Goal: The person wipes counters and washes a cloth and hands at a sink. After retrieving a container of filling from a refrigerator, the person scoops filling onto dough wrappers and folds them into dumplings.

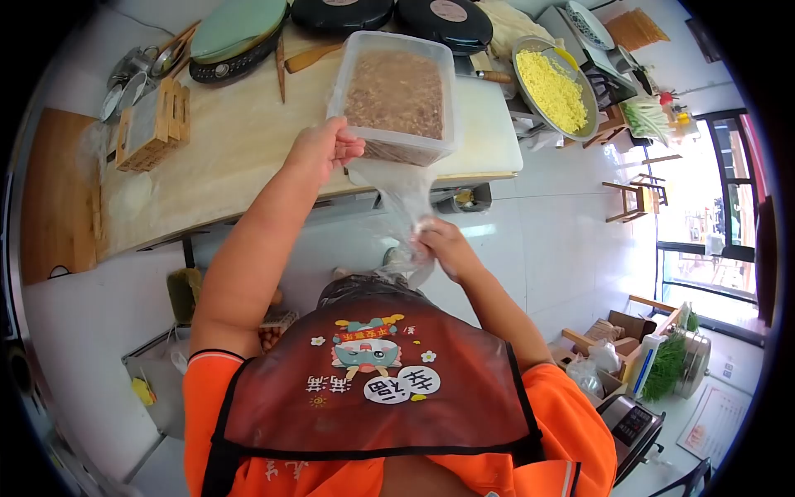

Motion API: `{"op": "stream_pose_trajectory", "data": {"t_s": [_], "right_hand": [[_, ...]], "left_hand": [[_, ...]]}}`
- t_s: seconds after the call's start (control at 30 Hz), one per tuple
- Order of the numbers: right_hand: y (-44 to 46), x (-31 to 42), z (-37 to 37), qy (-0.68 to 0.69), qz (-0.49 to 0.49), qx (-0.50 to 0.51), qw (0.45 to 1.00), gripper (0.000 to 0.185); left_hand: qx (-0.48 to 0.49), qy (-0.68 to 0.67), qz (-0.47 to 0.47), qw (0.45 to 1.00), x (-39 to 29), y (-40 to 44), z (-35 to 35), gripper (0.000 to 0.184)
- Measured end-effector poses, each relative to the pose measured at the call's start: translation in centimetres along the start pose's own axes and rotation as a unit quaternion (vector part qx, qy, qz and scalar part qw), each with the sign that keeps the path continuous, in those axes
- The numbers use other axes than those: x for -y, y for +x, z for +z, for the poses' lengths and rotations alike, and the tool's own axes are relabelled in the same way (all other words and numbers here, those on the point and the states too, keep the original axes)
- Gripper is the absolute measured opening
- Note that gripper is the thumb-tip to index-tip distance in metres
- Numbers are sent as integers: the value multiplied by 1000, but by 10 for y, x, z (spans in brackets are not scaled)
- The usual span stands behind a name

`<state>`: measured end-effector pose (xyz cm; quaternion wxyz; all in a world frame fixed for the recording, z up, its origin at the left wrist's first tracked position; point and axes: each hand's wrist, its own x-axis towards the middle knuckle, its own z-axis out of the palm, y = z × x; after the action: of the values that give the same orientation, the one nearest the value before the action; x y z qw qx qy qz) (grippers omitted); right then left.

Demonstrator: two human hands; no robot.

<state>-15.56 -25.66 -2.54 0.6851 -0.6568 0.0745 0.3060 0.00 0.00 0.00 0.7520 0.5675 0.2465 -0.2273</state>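
A clear plastic container (453, 124) filled with a brown, mince-like mixture (393, 95) stands at the front edge of the worktop. My left hand (327, 149) is at its near left corner, fingers curled against the rim and front wall. Below the container, a thin clear plastic bag (402, 199) hangs down over the worktop edge. Its lower part is bunched in my right hand (443, 247), whose fingers are closed on it in front of my apron (373, 414). Where the bag's upper end lies under the container is hidden.
The floury wooden worktop (224, 157) holds a wooden crate (153, 128), a wooden spatula (313, 58) and round electric pans (443, 21) behind. At right stands a bowl (590, 116) of yellow shreds. A bin (464, 199) sits below; a stool (636, 199) stands farther right.
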Motion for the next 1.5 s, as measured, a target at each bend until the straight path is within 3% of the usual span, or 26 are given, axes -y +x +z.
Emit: {"op": "stream_pose_trajectory", "data": {"t_s": [0.1, 0.3, 0.4, 0.47, 0.5, 0.57, 0.6, 0.63, 0.7, 0.77, 0.87, 0.9, 0.97, 1.03, 1.07, 1.17, 1.3, 1.5], "right_hand": [[-40, 46, -11, 77, -100, -41, 991, 11], [-98, 136, -26, -154, -204, -23, 967, 20], [-87, 183, -21, -167, -314, 3, 935, 22], [-82, 217, -17, -162, -364, -37, 916, 20], [-78, 235, -15, -194, -385, -64, 900, 17], [-72, 277, -5, -132, -390, -3, 911, 17], [-65, 295, -6, -197, -412, -60, 888, 18], [-59, 312, -2, -115, -445, -19, 888, 15], [-64, 354, 22, -94, -416, -21, 904, 17], [-64, 380, 32, -87, -464, 21, 881, 17], [-62, 402, 23, -104, -523, 45, 845, 18], [-63, 408, 16, -114, -539, 48, 833, 19], [-69, 414, 6, -101, -520, 26, 848, 20], [-70, 417, -15, -91, -521, -9, 848, 20], [-68, 421, -33, -128, -497, -43, 857, 20], [-38, 420, -100, -134, -428, -94, 889, 19], [28, 395, -224, -165, -343, -104, 919, 16], [99, 327, -276, -207, -248, -89, 942, 16]], "left_hand": [[3, 24, -4, 1000, -2, 8, -9, 35], [49, 56, -68, 995, 57, -11, -9, 38], [92, 148, -68, 982, 40, -28, -17, 44], [106, 212, -80, 968, 23, -46, -23, 51], [82, 316, 15, 945, 19, -48, -27, 53], [31, 498, 206, 842, 11, -48, -33, 64], [37, 500, 257, 826, 4, -55, -31, 68], [43, 499, 307, 809, -5, -65, -24, 75], [20, 514, 380, 769, -13, -69, -12, 87], [-37, 543, 421, 726, -24, -50, 1, 97], [-130, 472, 476, 731, -52, -38, 22, 74], [-103, 481, 457, 741, -63, -24, 25, 61], [-52, 498, 412, 761, -89, 15, 24, 41], [-68, 423, 392, 814, -105, 42, 28, 31], [-75, 384, 382, 837, -113, 54, 29, 31], [-143, 441, 409, 786, -146, 72, 27, 27], [-164, 414, 390, 806, -176, 94, 25, 30], [-189, 321, 332, 867, -174, 143, 3, 22]]}}
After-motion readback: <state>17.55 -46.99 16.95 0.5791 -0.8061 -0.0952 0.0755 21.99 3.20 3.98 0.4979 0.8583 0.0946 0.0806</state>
